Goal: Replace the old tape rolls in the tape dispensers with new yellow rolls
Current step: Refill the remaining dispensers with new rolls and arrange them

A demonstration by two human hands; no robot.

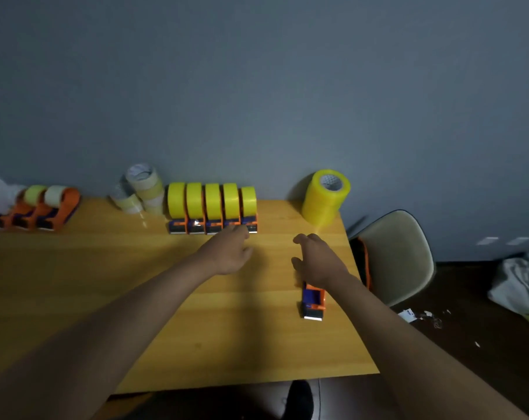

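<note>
Reaching over the table [105, 283], our empty left hand [229, 253] nears five yellow-rolled dispensers [213, 209]; our right hand [317, 262], fingers spread, hovers above an empty dispenser [314, 301]. Spare rolls [325, 198] stand far right; no writing is legible.

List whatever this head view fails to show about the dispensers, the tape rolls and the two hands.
- Empty dispenser: its far end is hidden under the right hand.
- Left hand: fingertips overlap the row of yellow-roll dispensers; contact cannot be told.
- Dispensers at far left: blurred and near the frame edge, so their count and roll types are unclear.
- Stack of yellow rolls: roll count is unclear.
</note>
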